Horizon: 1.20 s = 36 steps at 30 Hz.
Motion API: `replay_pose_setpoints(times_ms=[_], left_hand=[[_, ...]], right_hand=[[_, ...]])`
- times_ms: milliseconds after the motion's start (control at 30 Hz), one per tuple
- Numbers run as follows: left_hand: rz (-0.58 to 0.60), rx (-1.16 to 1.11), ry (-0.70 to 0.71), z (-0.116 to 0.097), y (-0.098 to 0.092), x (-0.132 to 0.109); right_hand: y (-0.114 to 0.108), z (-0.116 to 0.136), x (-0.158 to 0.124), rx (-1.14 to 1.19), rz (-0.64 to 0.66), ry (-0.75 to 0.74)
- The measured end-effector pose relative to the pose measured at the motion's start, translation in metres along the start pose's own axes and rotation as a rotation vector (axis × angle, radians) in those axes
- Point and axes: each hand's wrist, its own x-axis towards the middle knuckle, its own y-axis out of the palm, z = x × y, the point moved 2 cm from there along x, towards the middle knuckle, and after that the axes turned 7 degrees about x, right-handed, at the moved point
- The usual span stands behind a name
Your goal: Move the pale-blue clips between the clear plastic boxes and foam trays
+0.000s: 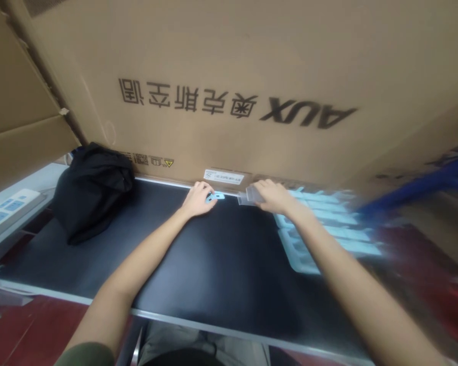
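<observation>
Near the far edge of the black table, my left hand (198, 199) is closed on a small light-blue plastic piece (219, 195) with dark holes in it. To its right, my right hand (270, 196) grips a flat clear plastic piece (247, 197) that sticks out to the left of the fingers. I cannot tell whether it is one clear piece or two. The two held items are apart from each other. Beneath and beside my right forearm lie light-blue plastic trays (295, 254) with slots, blurred and partly hidden by the arm.
A large cardboard box wall (198, 46) stands along the table's back edge, with a white label (224, 177) low on it. Black cloth (91, 193) lies at the left of the black tabletop (213, 274). A blue bar (416, 183) crosses at right.
</observation>
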Motion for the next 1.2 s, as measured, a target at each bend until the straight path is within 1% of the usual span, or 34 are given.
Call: replay_pose_setpoints(times_ms=[100, 267, 400, 600, 767, 833, 900, 933, 967, 1000, 1067, 1100, 1133, 1167, 1200], left_hand=[[0.046, 0.072, 0.110, -0.007, -0.002, -0.003], [0.114, 0.098, 0.211, -0.012, 0.001, -0.005], [0.095, 0.115, 0.225, -0.011, 0.001, -0.005], [0.069, 0.140, 0.253, -0.010, 0.003, -0.006], [0.061, 0.159, 0.257, -0.011, 0.002, -0.005], [0.062, 0.164, 0.257, -0.010, 0.002, -0.005], [0.060, 0.177, 0.260, -0.010, 0.001, -0.005], [0.060, 0.189, 0.266, -0.010, 0.001, -0.005], [0.061, 0.204, 0.279, -0.011, 0.001, -0.006], [0.063, 0.221, 0.295, -0.013, 0.001, -0.006], [0.068, 0.249, 0.326, -0.020, 0.003, -0.006], [0.070, 0.254, 0.338, -0.026, 0.005, -0.006], [0.073, 0.250, 0.348, -0.033, 0.008, -0.006], [0.077, 0.239, 0.357, -0.041, 0.011, -0.005], [0.079, 0.222, 0.367, -0.049, 0.015, -0.004]], right_hand=[[0.005, 0.002, -0.001, 0.013, 0.015, -0.014], [0.017, 0.011, -0.010, 0.042, 0.058, -0.039], [0.032, 0.017, -0.017, 0.083, 0.083, -0.038], [0.043, 0.018, -0.018, 0.145, 0.049, -0.008], [0.044, 0.018, -0.017, 0.173, 0.004, -0.004], [0.041, 0.020, -0.020, 0.177, -0.023, 0.000], [0.034, 0.024, -0.029, 0.176, -0.054, 0.007], [0.029, 0.026, -0.038, 0.181, -0.101, 0.004], [0.022, 0.028, -0.049, 0.195, -0.179, -0.009], [0.015, 0.029, -0.064, 0.216, -0.285, -0.026], [0.002, 0.028, -0.102, 0.277, -0.572, -0.065], [-0.002, 0.025, -0.123, 0.297, -0.700, -0.051], [-0.004, 0.020, -0.145, 0.296, -0.832, -0.001], [-0.003, 0.013, -0.166, 0.281, -0.951, 0.087], [0.002, 0.006, -0.184, 0.269, -1.038, 0.195]])
